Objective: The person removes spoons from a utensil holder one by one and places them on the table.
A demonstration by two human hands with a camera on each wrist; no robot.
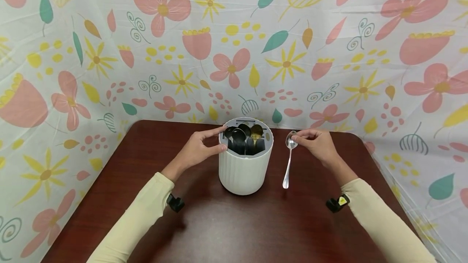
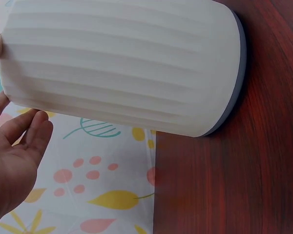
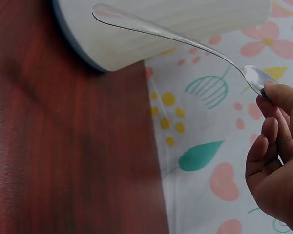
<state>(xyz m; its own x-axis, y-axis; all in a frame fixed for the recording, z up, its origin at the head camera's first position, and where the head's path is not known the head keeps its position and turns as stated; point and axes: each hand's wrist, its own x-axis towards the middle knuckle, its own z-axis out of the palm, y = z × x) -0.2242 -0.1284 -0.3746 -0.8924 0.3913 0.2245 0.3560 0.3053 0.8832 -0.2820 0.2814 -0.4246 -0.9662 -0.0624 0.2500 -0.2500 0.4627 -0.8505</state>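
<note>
A white ribbed utensil holder [image 1: 244, 173] stands upright on the table, its grey slotted top holding several black utensils [image 1: 239, 136] with rounded ends and a gold-coloured one [image 1: 256, 131]. My left hand [image 1: 195, 149] touches the left of the holder's rim, thumb and index finger spread along it. To the right of the holder, my right hand [image 1: 317, 145] pinches a silver spoon [image 1: 288, 165] by the edge of its bowl. The handle hangs downward, as the right wrist view also shows, where the spoon [image 3: 171, 35] overlaps the holder [image 3: 102, 44].
The dark reddish-brown table [image 1: 234, 230] has a glossy top. Behind it and at both sides hangs a white cloth [image 1: 234, 15] printed with flowers and leaves, close to the table's back edge. Each wrist wears a small black camera [image 1: 175, 203].
</note>
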